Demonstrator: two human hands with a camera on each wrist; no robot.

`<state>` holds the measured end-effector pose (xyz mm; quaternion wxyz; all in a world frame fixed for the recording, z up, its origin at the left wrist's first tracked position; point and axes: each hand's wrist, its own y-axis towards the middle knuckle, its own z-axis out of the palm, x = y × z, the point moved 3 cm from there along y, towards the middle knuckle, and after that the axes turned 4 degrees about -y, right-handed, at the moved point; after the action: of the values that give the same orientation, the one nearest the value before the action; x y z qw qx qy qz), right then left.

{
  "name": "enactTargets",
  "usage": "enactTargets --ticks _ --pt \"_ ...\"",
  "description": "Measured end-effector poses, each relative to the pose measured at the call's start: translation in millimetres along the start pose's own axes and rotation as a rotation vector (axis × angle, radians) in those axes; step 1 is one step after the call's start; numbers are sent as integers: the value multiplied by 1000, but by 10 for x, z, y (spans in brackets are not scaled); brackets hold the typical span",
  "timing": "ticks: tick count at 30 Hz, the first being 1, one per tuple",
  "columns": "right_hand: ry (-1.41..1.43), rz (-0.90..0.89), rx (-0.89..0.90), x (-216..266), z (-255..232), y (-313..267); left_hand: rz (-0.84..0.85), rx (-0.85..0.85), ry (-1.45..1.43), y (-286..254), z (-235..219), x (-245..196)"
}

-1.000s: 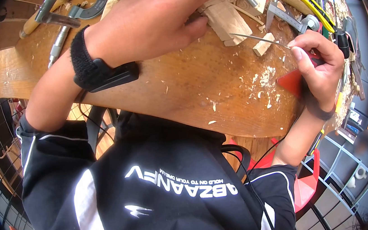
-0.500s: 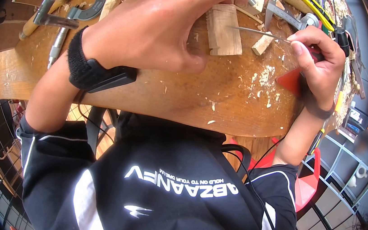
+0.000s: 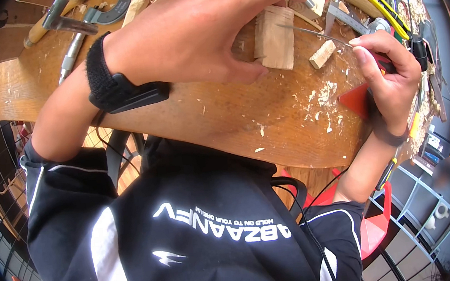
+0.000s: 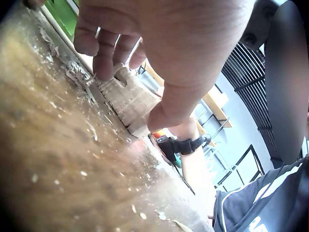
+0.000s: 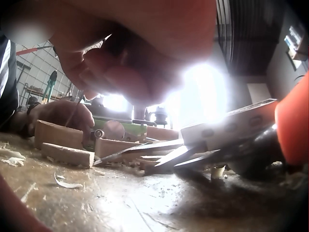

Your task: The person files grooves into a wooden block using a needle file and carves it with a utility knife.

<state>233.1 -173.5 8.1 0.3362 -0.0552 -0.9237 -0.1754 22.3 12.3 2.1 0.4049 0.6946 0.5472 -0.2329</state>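
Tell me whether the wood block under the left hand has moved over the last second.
Yes. The wood block, held by the left hand, has turned upright and sits left of where it lay, farther from the small offcut on the table.

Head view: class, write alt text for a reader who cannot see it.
A person's left hand grips a notched wood block on a chip-strewn wooden table, while the right hand holds a thin red-handled tool pointed at it.
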Motion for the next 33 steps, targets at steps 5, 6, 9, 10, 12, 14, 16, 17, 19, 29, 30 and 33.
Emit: enactTargets --ticks 5,6,9,10,12,14,16,17,19,29,30,33 --pt "-25 -20 47 36 29 23 32 25 -33 12 5 9" --pt "-24 1 41 32 10 5 32 25 -30 11 -2 8" --pt "-29 15 29 5 -24 -9 -12 39 -61 31 -20 -19" --pt "-35 5 23 1 -26 -7 -92 89 -67 73 -41 -50" --pt "-42 -7 44 37 25 30 -170 138 -71 96 -37 -55" --pt "-50 -18 62 58 32 34 -173 97 -98 91 -4 -32" --pt "-25 45 75 49 23 10 -122 79 -84 31 3 -2" --pt "-23 46 77 39 10 -2 -73 58 -69 3 10 17" --pt "-82 -15 36 23 -43 -4 17 14 -30 21 89 204" --pt "-3 128 72 44 -72 -40 -6 21 -68 15 16 4" --pt "7 123 66 34 -75 -37 -7 21 -70 12 16 2" --pt "-36 -49 41 42 26 38 -7 37 -57 40 -8 -23"
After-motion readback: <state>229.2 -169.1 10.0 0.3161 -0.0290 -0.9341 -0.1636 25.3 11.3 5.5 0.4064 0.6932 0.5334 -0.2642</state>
